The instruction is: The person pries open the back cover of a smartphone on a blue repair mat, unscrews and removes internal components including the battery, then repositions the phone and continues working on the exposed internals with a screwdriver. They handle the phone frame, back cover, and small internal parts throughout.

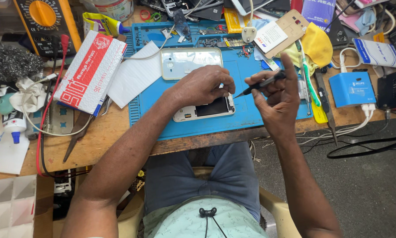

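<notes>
Phone chassis [203,110] first — white-framed, back off, dark inside showing, lying flat on the blue repair mat [251,114] right at the near edge of the bench. My left hand [202,86] presses down on its upper part, fingers curled over the frame, pinning it rather than lifting it. My right hand [275,94] is clenched round a slim black screwdriver [259,86], held like a pen, tip angled down towards the chassis corner and not quite touching. To do this well, I judge, the tip wants to seat square before any turn, and the left hand must stop the frame sliding. Just beyond my knuckles lies the pale back cover [191,62], separate, face up on the mat — a red-and-white box [90,72] sits well off to the left.
</notes>
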